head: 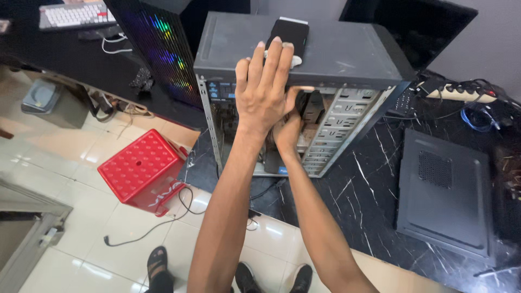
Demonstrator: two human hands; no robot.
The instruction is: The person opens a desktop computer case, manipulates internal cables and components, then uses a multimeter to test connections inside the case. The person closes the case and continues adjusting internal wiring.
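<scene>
While the left hand (264, 89) lies flat with fingers spread on the top edge of the open computer case (304, 54), apparently to steady it, the right hand (287, 133) reaches inside the case, among the parts behind the drive cage; whether its fingers grip anything I cannot tell. The case stands upright at the edge of the dark marble bench (369, 190), its open side facing the person (handy for reaching in). Its removed side panel (445, 195) lies flat to the right. A black phone-like device (290, 32) rests on top, just beyond the fingertips. A red stool (142, 171) stands on the floor below.
</scene>
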